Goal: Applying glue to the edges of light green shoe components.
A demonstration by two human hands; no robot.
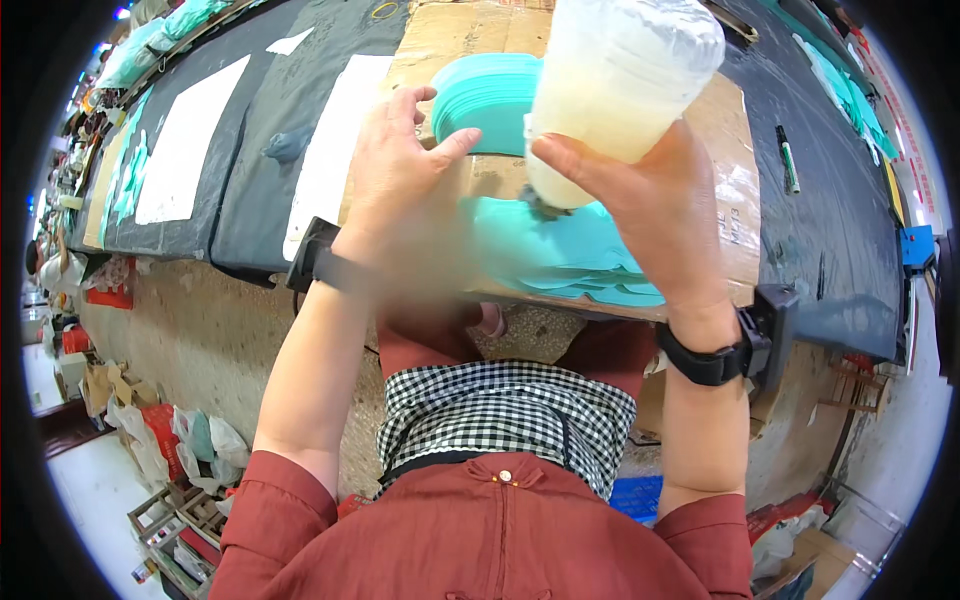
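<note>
My right hand (668, 205) is wrapped round a translucent plastic bottle (622, 75) with cloudy, pale yellow liquid inside. The bottle is tilted, its narrow dark tip down over a front pile of thin teal sheets (575, 245) with wavy edges. Whether the tip touches them I cannot tell. Behind lies a fanned stack of rounded teal sheets (485, 100), partly hidden by the bottle. My left hand (405, 150) hovers by that stack's left side, thumb and fingers apart, holding nothing. A blur smears the area beside its wrist.
Under the teal sheets lies brown cardboard (738, 150) on a dark-covered table (835, 190). White sheets (195, 145) and a small grey-blue lump (285, 147) are to the left. A pen (788, 160) lies right of the cardboard. Plastic bags (200, 440) sit on the floor at lower left.
</note>
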